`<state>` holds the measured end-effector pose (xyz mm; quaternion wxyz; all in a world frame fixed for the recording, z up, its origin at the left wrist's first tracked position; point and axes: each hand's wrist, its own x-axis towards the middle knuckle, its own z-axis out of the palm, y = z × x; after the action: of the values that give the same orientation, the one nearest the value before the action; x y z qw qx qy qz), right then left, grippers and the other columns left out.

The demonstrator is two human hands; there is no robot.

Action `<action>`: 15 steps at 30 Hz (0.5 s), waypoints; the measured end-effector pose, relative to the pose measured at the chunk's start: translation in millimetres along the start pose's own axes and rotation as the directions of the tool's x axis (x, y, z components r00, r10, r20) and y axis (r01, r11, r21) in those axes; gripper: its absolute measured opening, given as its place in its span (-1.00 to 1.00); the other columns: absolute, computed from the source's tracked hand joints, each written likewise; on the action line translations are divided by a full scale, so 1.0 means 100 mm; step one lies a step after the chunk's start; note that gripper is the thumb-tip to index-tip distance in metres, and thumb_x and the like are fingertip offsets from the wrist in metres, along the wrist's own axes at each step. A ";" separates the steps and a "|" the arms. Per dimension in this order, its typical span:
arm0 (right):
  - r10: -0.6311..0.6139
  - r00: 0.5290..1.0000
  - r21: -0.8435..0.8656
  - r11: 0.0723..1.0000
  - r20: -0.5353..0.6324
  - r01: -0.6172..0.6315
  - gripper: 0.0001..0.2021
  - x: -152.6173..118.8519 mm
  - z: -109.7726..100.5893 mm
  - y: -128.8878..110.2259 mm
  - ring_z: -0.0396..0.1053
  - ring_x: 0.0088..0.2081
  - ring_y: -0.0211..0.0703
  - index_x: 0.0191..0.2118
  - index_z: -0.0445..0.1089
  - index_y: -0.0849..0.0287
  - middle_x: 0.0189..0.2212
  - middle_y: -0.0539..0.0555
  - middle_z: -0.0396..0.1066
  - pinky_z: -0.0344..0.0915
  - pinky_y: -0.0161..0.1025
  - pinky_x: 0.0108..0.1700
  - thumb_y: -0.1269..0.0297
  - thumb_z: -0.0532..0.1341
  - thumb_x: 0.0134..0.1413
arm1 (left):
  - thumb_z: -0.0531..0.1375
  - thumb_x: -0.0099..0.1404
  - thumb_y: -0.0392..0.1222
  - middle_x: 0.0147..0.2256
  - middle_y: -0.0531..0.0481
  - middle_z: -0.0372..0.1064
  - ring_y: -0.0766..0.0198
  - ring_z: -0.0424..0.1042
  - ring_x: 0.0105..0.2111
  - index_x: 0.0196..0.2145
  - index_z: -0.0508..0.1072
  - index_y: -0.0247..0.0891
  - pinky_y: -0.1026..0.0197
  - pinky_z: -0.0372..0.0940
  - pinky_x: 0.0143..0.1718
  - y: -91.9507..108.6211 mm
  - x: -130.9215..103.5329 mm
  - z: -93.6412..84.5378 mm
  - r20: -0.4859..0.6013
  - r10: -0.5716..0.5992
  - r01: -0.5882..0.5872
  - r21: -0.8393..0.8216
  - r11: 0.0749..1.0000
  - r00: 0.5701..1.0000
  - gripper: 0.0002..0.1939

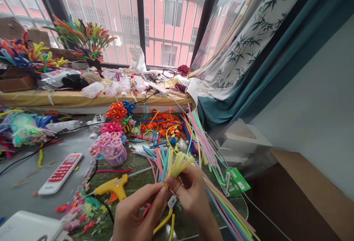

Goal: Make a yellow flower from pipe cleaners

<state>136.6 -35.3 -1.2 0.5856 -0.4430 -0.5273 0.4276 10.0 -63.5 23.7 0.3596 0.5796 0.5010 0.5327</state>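
My right hand (189, 187) is closed round a bundle of short pale yellow pipe cleaners (178, 163), whose ends fan out upward. My left hand (142, 207) meets it at the bundle's lower end, thumb and fingertips pinched together; what they pinch is too small to make out. Below the hands are a metal tool end (172, 201) and thicker yellow pieces (166, 222), partly hidden. Behind the bundle lie short pink and blue pipe cleaners (163, 159). A yellow glue gun (112, 187) rests left of my hands.
Pink flowers in a pot (107, 148), orange flower pieces (163, 121) and a white remote (61, 173) lie on the table. Long pastel pipe cleaners (226, 207) stretch along the right, near a green packet (238, 182). Plastic bottles (94, 89) line the windowsill.
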 end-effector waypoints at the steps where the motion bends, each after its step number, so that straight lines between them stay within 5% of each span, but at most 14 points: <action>1: -0.001 1.000 -0.017 1.000 0.010 0.001 -0.82 0.00 0.00 -0.02 0.20 -0.51 -0.24 -0.53 0.32 0.19 -0.59 -0.05 0.23 0.14 -0.32 -0.47 0.31 0.29 0.01 | 0.33 0.21 -0.06 -0.55 0.12 0.56 0.31 0.50 -0.58 -0.45 0.66 -0.13 0.41 0.38 -0.50 0.00 0.00 0.00 -0.006 0.011 -0.011 0.003 1.000 1.000 -0.84; 15: -0.038 0.997 -0.124 0.991 0.069 0.046 -0.81 0.01 -0.04 -0.05 0.15 -0.54 -0.26 -0.54 0.26 0.17 -0.61 -0.07 0.19 0.14 -0.33 -0.49 0.35 0.24 0.03 | 0.26 0.28 -0.17 -0.50 0.12 0.58 0.33 0.55 -0.54 -0.38 0.64 -0.13 0.43 0.37 -0.47 -0.10 -0.02 0.00 -0.029 0.213 -0.205 0.176 0.963 0.977 -0.86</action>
<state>141.2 -36.2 3.6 0.5478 -0.4533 -0.5813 0.3957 8.6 -62.8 13.4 0.2381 0.6452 0.4894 0.5362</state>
